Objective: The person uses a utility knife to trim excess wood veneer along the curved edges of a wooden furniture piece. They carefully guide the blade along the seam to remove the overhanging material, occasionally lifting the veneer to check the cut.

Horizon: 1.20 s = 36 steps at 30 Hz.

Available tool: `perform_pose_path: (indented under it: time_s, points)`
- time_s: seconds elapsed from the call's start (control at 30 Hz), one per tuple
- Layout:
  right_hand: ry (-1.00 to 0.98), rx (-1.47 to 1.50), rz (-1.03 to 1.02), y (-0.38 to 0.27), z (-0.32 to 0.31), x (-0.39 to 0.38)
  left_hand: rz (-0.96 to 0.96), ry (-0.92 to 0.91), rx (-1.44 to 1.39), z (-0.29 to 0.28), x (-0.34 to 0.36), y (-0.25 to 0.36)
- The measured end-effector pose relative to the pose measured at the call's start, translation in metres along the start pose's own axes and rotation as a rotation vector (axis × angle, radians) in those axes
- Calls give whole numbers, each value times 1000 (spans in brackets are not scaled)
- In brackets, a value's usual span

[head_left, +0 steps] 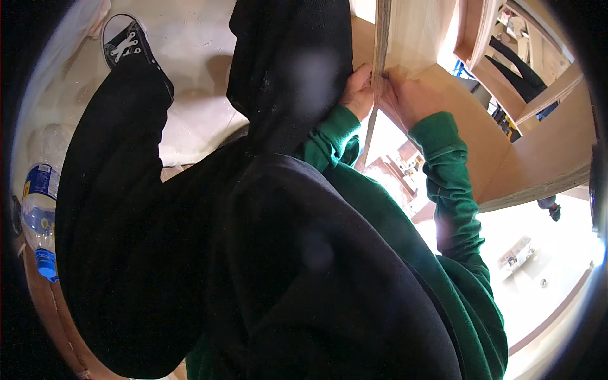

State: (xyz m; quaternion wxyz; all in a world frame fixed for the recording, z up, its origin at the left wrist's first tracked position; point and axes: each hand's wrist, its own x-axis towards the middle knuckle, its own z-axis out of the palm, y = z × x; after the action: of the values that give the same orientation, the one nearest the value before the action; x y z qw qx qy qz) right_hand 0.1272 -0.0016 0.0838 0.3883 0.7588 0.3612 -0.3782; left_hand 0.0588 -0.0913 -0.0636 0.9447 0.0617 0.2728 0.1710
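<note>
An upright plywood panel (381,47), seen along its thin layered edge, runs down between my hands. On its left side my left hand (359,95) is closed at the edge, thumb uppermost and fingers curled in. My right hand (410,96) closes on the same edge from the right, its fingertips pressed close to the wood. The two hands are almost level, a panel's thickness apart. Any small piece between the fingertips is hidden. Behind my right hand spreads a broad pale wooden board (481,107), joined to the same structure.
My bent leg in black trousers (126,209) fills the left, its dark sneaker (125,41) on the pale floor (196,44). A clear plastic bottle (39,218) with a blue cap lies at far left. More wooden frames (548,95) stand upper right, with another person's shoe (555,211) beyond.
</note>
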Motion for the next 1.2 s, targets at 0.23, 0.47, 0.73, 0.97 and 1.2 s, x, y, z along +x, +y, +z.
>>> perform_pose_path:
  time_s: [0.23,0.47,0.73,0.97,1.2]
  points:
    - [47,-35,9,-5,-3,-8,-13,-35,73,2,0,21]
    - [-6,-96,67,0,12,-2,-113,-64,-75,1,-8,54]
    - [-30,20,39,1,-1,-2,-101,-26,24,18,-10,81]
    - [-34,60,-20,5,3,-3,-100,14,22,15,-16,77]
    - [-61,37,54,1,1,-2,99,11,190,11,-9,63]
